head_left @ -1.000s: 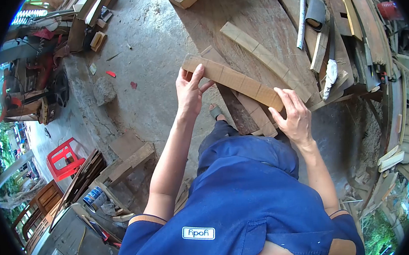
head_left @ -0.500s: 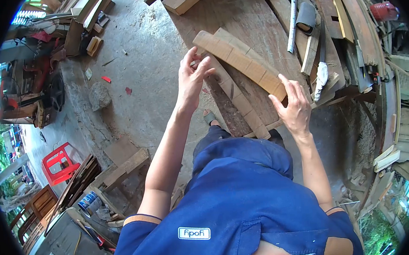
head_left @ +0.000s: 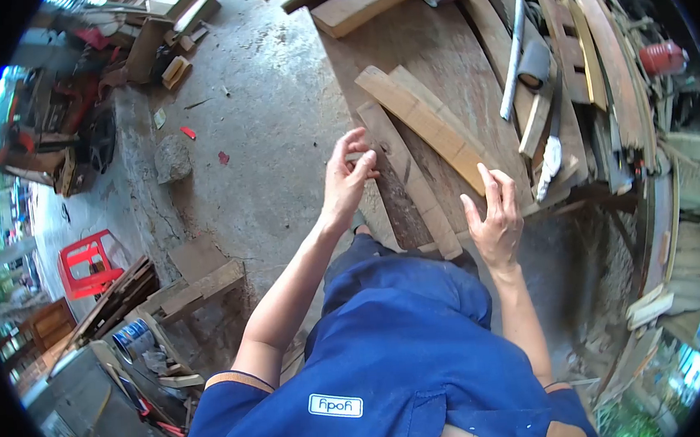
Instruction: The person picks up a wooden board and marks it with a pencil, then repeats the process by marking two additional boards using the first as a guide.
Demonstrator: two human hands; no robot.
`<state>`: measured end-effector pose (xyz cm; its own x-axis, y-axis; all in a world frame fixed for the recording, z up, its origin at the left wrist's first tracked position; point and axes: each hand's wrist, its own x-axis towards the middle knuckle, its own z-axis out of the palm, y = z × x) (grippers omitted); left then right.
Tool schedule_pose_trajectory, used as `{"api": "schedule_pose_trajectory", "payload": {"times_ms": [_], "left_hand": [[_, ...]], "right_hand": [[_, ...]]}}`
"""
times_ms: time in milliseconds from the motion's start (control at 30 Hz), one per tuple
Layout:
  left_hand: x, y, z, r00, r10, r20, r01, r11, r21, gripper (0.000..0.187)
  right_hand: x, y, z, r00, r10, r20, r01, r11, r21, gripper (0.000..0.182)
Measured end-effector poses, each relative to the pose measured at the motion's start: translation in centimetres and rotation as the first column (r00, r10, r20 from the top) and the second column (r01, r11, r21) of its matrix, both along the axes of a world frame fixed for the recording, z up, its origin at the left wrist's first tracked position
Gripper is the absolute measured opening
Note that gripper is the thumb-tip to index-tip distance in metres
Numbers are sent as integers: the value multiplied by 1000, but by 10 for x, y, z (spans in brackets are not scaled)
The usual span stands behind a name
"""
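My left hand is raised with its fingers loosely bent and apart, holding nothing. Its fingertips overlap the edge of a long wooden strip, which lies slanting across a broad brown board. To the right of that strip rests a slightly curved wooden piece, with a second pale piece along its far side. My right hand, thumb and fingers spread, is at the near end of the curved piece, with the fingertips right by that end.
A thick wooden block lies on the board's far end. Along the right are a grey-white tube, a dark cylindrical object and stacked planks. A red plastic stool and a stone stand on the left.
The view has shifted, so the board and wood sit lower in it. My left hand has drawn back from the far end of the curved piece toward my body; my right hand stays by its near end.
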<state>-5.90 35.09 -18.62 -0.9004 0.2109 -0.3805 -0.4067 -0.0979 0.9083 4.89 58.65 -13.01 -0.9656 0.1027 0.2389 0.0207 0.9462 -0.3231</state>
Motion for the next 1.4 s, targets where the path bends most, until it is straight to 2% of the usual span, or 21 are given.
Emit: {"api": "schedule_pose_trajectory", "payload": {"times_ms": [67, 100, 167, 233, 300, 333, 400, 467, 500, 533, 567, 667, 767, 833, 900, 1000, 1067, 1200, 1300, 1400], "left_hand": [[1, 0, -2, 1000, -10, -18, 10, 1000, 7, 47], [2, 0, -3, 1000, -14, -20, 14, 1000, 10, 47], [4, -1, 0, 1000, -15, -21, 16, 999, 28, 46], [6, -4, 3, 999, -17, -40, 19, 999, 38, 46], [10, -9, 5, 999, -22, -47, 24, 999, 47, 46], [12, -12, 5, 1000, -9, -30, 11, 998, 59, 45], [12, -18, 6, 1000, 7, -17, -6, 997, 71, 45], [11, -22, 10, 992, 107, 74, -120, 972, 201, 49], [10, -24, 13, 982, 146, 123, -174, 950, 260, 52], [9, -26, 16, 980, 170, 100, -193, 934, 299, 53], [5, -29, 11, 976, 185, 117, -214, 918, 335, 48], [-4, -35, 7, 981, 172, 89, -191, 926, 326, 42], [-7, -33, -3, 989, 134, 70, -146, 966, 213, 42], [-10, -29, -1, 991, 118, 60, -129, 959, 252, 38], [-13, -25, -5, 990, 135, 33, -139, 966, 219, 36], [-17, -19, -4, 986, 159, 52, -166, 966, 198, 30], [-23, -22, -3, 987, 152, 49, -159, 968, 196, 28], [-38, -30, -5, 987, 134, 90, -151, 966, 210, 25], [-54, -36, -13, 984, 105, 145, -133, 971, 200, 24], [-67, -39, -9, 989, 18, 150, -46, 982, 184, 32]], "right_hand": [[-17, -3, 1, 999, -34, 7, 34, 997, 73, 73], [-26, -4, -1, 1000, -16, -10, 16, 997, 79, 73], [-42, -3, -8, 998, -5, 68, -3, 994, 111, 78], [-52, 1, -15, 997, 19, 75, -30, 987, 158, 72], [-58, 6, -21, 986, 17, 167, -31, 996, 79, 59], [-59, 4, -17, 994, 39, 104, -44, 998, 41, 51], [-54, -3, -8, 996, 66, 64, -68, 997, 29, 53], [-45, -16, 5, 995, 104, 13, -104, 994, 17, 59], [-39, -22, 9, 995, 96, 12, -96, 995, 17, 59], [-33, -27, 11, 991, 127, 45, -128, 992, 19, 60], [-27, -30, 13, 985, 157, 78, -159, 987, 19, 62], [-11, -33, 11, 981, 137, 137, -137, 990, -10, 63], [-1, -31, 8, 977, 101, 188, -92, 994, -59, 65], [0, -26, 7, 984, 97, 149, -90, 994, -54, 65], [-4, -23, 8, 983, 93, 155, -84, 994, -68, 64], [-9, -10, 10, 978, 112, 177, -99, 992, -78, 63], [-14, -2, 6, 970, 179, 163, -179, 984, -12, 61], [-24, -4, 1, 970, 172, 174, -166, 985, -49, 61], [-33, -12, 2, 973, 143, 180, -134, 989, -64, 60], [-34, -21, 5, 973, 86, 216, -75, 995, -58, 59]]}}
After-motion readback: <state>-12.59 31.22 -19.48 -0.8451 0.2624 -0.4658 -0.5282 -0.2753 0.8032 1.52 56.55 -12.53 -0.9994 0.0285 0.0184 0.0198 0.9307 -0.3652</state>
